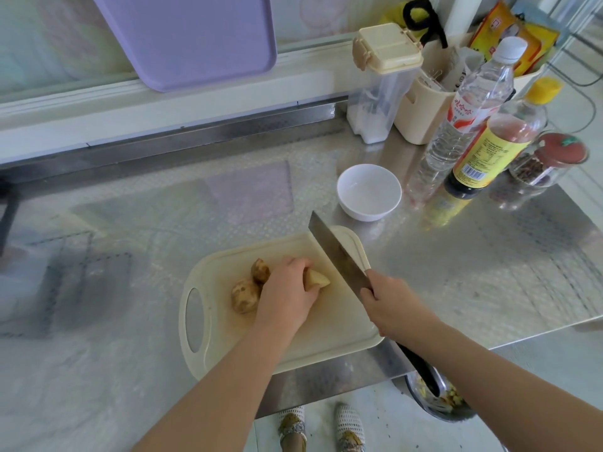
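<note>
Slicing looks to be the step in hand: the left hand point(287, 288) curls its fingers down on a pale yellow, wedge-shaped piece of root point(317, 279) on the cream plastic chopping board point(326, 347). The right hand point(391, 308) grips the handle of a broad steel cleaver point(336, 252), blade tilted just right of those fingers. The next move likely calls for lowering the edge squarely beside the left fingertips; the wedge's smooth cut tip pokes out past them, and two brown knobbly lumps point(244, 295) lie just left.
</note>
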{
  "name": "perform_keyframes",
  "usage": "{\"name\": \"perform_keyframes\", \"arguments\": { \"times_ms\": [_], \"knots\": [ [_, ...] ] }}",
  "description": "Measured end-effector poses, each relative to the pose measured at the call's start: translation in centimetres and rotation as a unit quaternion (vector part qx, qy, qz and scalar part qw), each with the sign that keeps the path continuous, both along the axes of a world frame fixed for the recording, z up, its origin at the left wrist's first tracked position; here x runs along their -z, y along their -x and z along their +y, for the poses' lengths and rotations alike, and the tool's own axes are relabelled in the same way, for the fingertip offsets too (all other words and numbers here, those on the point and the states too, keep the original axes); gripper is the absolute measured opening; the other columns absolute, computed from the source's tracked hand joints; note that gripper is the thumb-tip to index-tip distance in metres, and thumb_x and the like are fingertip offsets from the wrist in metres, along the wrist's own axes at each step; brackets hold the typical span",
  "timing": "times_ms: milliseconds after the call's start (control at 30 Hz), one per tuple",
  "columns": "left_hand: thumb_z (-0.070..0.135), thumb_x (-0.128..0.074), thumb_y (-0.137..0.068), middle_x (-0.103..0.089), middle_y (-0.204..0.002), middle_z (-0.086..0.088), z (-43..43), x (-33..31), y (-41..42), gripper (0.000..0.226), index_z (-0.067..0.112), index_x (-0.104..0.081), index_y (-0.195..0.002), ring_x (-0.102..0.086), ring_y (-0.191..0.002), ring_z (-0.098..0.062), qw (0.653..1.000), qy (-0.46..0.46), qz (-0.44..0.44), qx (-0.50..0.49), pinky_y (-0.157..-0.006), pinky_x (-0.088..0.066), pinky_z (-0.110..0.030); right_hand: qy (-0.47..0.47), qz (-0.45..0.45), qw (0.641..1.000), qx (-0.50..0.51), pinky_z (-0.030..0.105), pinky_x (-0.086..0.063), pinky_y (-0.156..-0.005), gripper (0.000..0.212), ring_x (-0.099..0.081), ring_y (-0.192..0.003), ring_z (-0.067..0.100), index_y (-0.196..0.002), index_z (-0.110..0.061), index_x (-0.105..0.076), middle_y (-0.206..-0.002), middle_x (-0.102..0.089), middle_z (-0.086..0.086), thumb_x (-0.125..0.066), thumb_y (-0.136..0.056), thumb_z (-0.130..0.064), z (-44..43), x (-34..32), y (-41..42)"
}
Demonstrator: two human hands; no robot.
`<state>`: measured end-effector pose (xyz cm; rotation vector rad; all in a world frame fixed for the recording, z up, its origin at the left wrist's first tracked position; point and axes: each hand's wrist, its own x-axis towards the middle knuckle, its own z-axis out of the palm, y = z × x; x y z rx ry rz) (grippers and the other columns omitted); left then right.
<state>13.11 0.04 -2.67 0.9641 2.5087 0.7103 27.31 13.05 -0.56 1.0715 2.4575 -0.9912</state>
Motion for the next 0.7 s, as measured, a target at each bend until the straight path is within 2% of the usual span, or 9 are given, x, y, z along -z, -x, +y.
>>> {"name": "perform_keyframes", "arguments": {
  "times_ms": [133, 267, 500, 600, 700],
  "knots": [
    [0.029, -0.071, -0.085, -0.064, -0.105, 0.006, -0.1, -0.2, -0.2, 0.039, 0.022, -0.062, -0.123, -0.060, -0.097, -0.014, 1.000, 0.007, -0.007, 0.004, -0.086, -0.053, -0.035, -0.077, -0.013, 0.997, -0.023, 0.041, -0.058, -0.059, 0.017, -0.062, -0.062, 0.020, -0.106, -0.019, -0.049, -0.074, -0.059, 0.002, -0.036, -0.103, -0.029, -0.6, 1.2, -0.1],
    [0.034, -0.074, -0.082, -0.064, -0.084, 0.007, 0.1, -0.2, -0.5, 0.029, 0.021, -0.068, -0.107, -0.061, -0.080, -0.013, 1.000, 0.011, -0.010, -0.023, -0.075, -0.054, -0.035, -0.064, -0.014, 0.998, -0.022, 0.045, -0.060, -0.064, 0.018, -0.064, -0.066, 0.021, -0.111, -0.019, -0.048, -0.078, -0.061, 0.002, -0.035, -0.104, -0.030, -0.7, 1.3, -0.1],
    [0.039, -0.077, -0.080, -0.070, -0.092, 0.003, 0.9, -0.3, -0.8, 0.035, 0.021, -0.069, -0.109, -0.064, -0.086, -0.016, 0.998, -0.007, -0.031, -0.057, -0.079, -0.055, -0.035, -0.096, 0.024, 0.994, -0.050, 0.042, -0.053, -0.055, 0.018, -0.060, -0.061, 0.023, -0.117, -0.023, -0.045, -0.072, -0.058, 0.003, -0.035, -0.103, -0.029, -1.4, -0.4, -1.0],
    [0.033, -0.077, -0.080, -0.071, -0.088, 0.006, 0.7, -0.3, -0.7, 0.034, 0.020, -0.070, -0.110, -0.065, -0.082, -0.012, 0.997, -0.013, -0.043, -0.060, -0.078, -0.055, -0.031, -0.104, 0.024, 0.992, -0.060, 0.038, -0.045, -0.050, 0.017, -0.059, -0.060, 0.023, -0.116, -0.022, -0.045, -0.070, -0.057, 0.002, -0.035, -0.103, -0.027, -2.1, -0.5, -1.2],
    [0.033, -0.077, -0.080, -0.069, -0.083, 0.007, 0.6, -0.5, -0.8, 0.031, 0.020, -0.071, -0.107, -0.065, -0.078, -0.012, 0.997, -0.012, -0.042, -0.063, -0.075, -0.055, -0.031, -0.098, 0.016, 0.993, -0.065, 0.038, -0.048, -0.051, 0.018, -0.059, -0.060, 0.021, -0.118, -0.022, -0.045, -0.071, -0.057, 0.001, -0.035, -0.104, -0.026, -2.5, -0.5, -1.1]
  ]
}}
